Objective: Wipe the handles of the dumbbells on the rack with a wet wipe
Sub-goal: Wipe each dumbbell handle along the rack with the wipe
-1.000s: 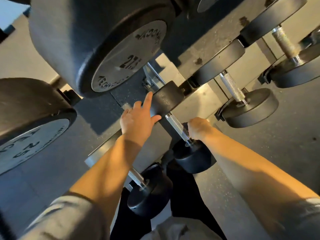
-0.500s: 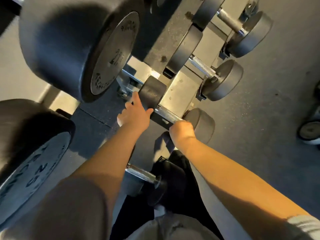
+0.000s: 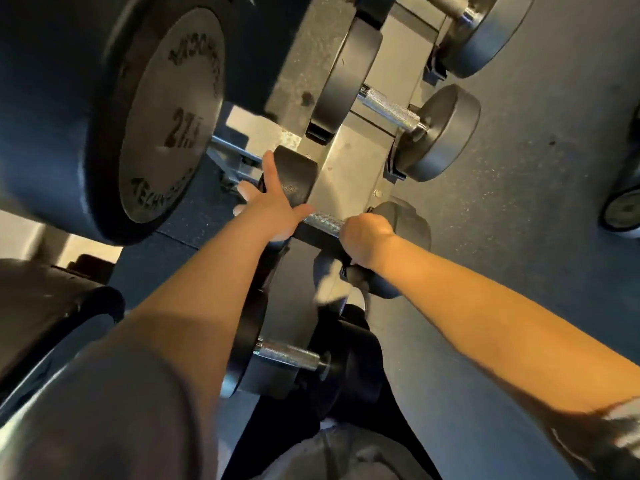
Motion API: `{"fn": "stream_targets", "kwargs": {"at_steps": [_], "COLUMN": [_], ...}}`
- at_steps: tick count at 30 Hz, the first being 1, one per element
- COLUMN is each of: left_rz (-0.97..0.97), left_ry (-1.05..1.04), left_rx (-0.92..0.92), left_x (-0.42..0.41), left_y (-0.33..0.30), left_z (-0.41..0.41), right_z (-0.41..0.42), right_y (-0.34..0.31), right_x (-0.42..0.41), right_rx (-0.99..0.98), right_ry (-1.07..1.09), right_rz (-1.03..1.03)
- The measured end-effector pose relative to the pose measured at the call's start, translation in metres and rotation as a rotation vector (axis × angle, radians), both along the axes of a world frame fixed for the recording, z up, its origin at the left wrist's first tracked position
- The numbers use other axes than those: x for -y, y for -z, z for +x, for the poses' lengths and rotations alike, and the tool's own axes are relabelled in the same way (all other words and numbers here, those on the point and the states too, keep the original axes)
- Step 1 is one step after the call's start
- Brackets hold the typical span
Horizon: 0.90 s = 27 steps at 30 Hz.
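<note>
- A person leans over a dumbbell rack, both bare forearms reaching down to one small dumbbell on its lower tier.
- The left hand lies flat and spread against the dumbbell's inner head, fingers extended and gripping nothing, thumb touching the near end of the knurled handle.
- The right hand is clenched around the far end of that handle, just beside the outer head; any wet wipe inside the fist is hidden, so it cannot be told whether one is held.
- Only a short stretch of bare handle shows between the two hands.
- Overhead at left, a large dumbbell marked 27.5 hangs close above the left forearm, crowding that side; a second large head fills the lower left edge.
- Further along the rack, another small dumbbell's handle lies uncovered, well apart from the hands.
- Nearer the person, a third handle sits beneath the left forearm.
- To the right, the grey speckled floor lies open beside the right arm, with part of another weight at the frame's far right edge.
</note>
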<state>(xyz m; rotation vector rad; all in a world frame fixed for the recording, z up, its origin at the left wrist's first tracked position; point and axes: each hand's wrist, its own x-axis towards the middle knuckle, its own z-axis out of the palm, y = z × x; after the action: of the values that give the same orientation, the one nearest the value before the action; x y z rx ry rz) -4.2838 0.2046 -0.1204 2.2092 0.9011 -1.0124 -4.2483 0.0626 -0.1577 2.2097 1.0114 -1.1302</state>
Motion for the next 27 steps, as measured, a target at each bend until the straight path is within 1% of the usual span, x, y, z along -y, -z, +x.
{"fn": "stream_targets", "kwargs": {"at_steps": [2,4,7,10,11,13,16,19,22,25,27], "left_rz": [0.001,0.000,0.008,0.014,0.017,0.015,0.006,0.002,-0.009,-0.012,-0.009], "left_ry": [-0.023,-0.045,-0.070,-0.079,-0.079,-0.085,-0.102,-0.109,-0.109,-0.119,-0.123], "left_rx": [0.033,0.056,0.055,0.063,0.068,0.081,0.120,0.156,0.164,0.170,0.173], "left_x": [0.000,0.000,0.002,0.003,0.002,0.002,0.002,0.002,0.002,0.002,0.002], "left_y": [0.003,0.004,0.001,-0.001,-0.001,0.000,0.002,0.004,0.003,0.002,0.003], "left_z": [-0.002,-0.004,-0.003,-0.003,-0.004,-0.005,-0.007,-0.010,-0.010,-0.010,-0.011], "right_z": [0.008,0.020,0.032,0.036,0.039,0.044,0.048,0.038,0.019,-0.013,-0.026], "right_y": [-0.001,-0.004,-0.002,0.014,0.022,0.035,0.041,0.021,0.000,0.002,0.006], "right_x": [0.002,0.004,0.009,0.010,0.007,0.003,0.008,0.016,0.015,0.013,0.012], "right_rx": [-0.057,-0.032,0.096,0.038,0.005,-0.075,-0.102,-0.039,0.031,0.031,0.033], "right_ry": [0.017,0.011,-0.100,-0.183,-0.171,-0.049,0.041,0.034,0.029,-0.075,-0.094], "right_rz": [-0.025,-0.048,-0.017,0.016,0.019,0.022,0.083,0.125,0.090,0.142,0.157]}}
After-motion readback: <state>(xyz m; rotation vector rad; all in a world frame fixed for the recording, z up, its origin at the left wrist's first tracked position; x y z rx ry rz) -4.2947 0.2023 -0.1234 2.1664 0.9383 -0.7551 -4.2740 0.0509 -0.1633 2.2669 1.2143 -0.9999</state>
